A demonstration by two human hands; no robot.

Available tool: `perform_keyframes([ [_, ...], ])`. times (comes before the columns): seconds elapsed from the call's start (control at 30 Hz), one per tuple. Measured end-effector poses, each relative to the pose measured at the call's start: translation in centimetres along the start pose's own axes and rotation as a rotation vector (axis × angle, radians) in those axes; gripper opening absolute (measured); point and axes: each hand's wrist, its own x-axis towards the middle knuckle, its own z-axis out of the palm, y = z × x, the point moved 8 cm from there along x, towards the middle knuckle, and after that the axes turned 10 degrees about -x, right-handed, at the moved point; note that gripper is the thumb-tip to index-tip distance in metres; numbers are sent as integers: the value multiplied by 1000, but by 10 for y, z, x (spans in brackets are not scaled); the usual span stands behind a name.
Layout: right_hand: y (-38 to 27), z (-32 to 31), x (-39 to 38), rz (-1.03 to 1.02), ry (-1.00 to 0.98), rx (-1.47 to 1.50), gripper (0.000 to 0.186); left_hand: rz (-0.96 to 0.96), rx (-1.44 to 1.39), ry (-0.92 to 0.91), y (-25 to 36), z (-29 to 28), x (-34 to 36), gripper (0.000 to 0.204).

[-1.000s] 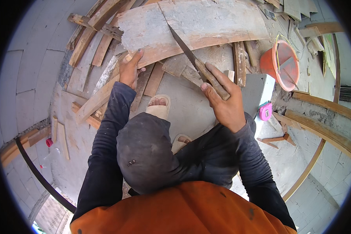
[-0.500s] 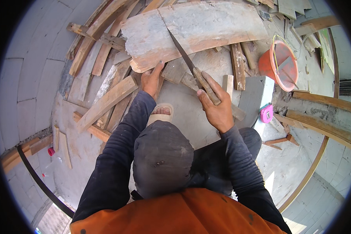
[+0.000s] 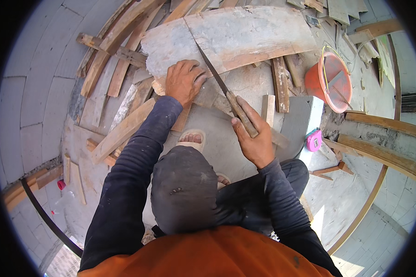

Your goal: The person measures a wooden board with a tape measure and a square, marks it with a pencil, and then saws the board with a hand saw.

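A wide grey-white weathered board [image 3: 259,34] lies across the pile in front of me, with reddish-brown wood bare along its near edge. My left hand [image 3: 185,82] lies over that near edge, left of the saw, fingers bent and pressed onto the board; their undersides are hidden. Closed around the wooden handle of a handsaw [image 3: 216,75] is my right hand [image 3: 255,141]. The saw's narrow dark blade slants forward and left over the board. A thin dark line, perhaps a cut, runs on from the tip toward the far edge.
Loose timber pieces [image 3: 125,129] are heaped at the left. A red bucket [image 3: 313,78] with a tool in it stands at the right. Nearer are a grey block [image 3: 296,123] and a pink tape measure [image 3: 314,140]. My sandalled foot [image 3: 192,137] is below the board.
My left hand has turned from thumb-up at the board's edge to lying over it, farther right, with bent fingers. The saw stays in my right hand, its tip still near the line.
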Motion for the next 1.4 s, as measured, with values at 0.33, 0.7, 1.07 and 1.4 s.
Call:
perform_keyframes([
  [0.33, -97, -51, -23, 111, -38, -22, 53, 17, 69, -18, -13, 20, -8, 19],
  [0.7, -62, -21, -7, 139, -38, -21, 54, 59, 105, -55, -7, 19, -3, 18],
  [1.07, -51, 2, 33, -26, 32, 38, 51, 40, 109, -51, -7, 20, -4, 18],
  [1.4, -35, 21, 50, -53, 47, 85, 53, 0, 103, -85, -8, 24, -8, 17],
])
